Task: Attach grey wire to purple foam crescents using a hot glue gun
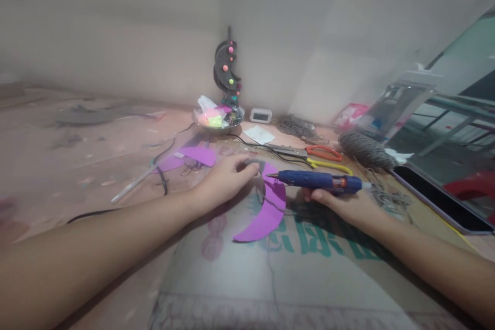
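A purple crescent cutout (275, 205) lies on the cardboard in front of me, its upper tip covered by something grey that looks like yarn. At that tip, my left hand (234, 172) is closed with thumb and fingers pinching the crescent. A strand of grey yarn (270, 203) trails across the purple surface. My right hand (344, 205) grips a blue hot glue gun (309, 179) from below and behind. Its metal nozzle points left, over the crescent's upper part close to my left fingertips. Part of the right hand's fingers is hidden behind the gun.
Scissors (325, 152) with orange and yellow handles lie behind the gun. A grey yarn ball (365, 149) and a phone (441, 198) are at right. At the back stand a metal bowl (218, 128), a small digital clock (261, 115) and a grey crescent decoration (224, 64). Purple pieces (199, 154) lie left.
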The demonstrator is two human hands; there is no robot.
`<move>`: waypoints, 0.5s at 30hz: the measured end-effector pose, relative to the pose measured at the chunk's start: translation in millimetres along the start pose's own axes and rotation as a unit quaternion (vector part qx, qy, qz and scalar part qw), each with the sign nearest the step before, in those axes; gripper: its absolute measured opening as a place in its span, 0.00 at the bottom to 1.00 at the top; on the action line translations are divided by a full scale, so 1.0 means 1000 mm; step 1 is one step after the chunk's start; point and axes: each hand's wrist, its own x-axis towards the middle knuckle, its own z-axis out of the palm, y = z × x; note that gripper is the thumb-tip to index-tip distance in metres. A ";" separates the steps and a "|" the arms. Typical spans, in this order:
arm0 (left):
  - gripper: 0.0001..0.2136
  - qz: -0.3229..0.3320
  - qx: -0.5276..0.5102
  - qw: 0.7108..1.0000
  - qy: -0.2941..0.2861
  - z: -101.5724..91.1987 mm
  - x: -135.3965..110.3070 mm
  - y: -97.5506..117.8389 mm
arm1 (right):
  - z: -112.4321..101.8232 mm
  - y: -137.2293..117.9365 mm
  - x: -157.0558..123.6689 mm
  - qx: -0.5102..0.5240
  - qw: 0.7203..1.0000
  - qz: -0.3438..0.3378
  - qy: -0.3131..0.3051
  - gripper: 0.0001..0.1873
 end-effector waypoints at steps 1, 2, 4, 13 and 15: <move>0.12 0.000 -0.001 1.000 0.000 0.000 0.000 0.000 | 0.001 -0.001 0.000 0.007 1.000 -0.003 0.002 0.14; 0.12 0.000 -0.002 1.000 -0.001 0.000 0.000 0.001 | 0.002 -0.002 0.000 0.013 1.000 -0.008 0.005 0.13; 0.12 -0.004 0.000 1.000 -0.003 0.000 -0.001 0.001 | 0.003 -0.005 0.000 0.018 1.000 -0.016 0.010 0.12; 0.14 -0.015 0.012 0.999 -0.035 -0.002 -0.002 0.004 | 0.003 -0.011 0.000 -0.051 0.997 -0.036 0.035 0.12; 0.14 -0.012 0.012 0.999 -0.037 -0.001 -0.002 0.003 | 0.004 -0.012 0.000 -0.056 0.997 -0.043 0.035 0.11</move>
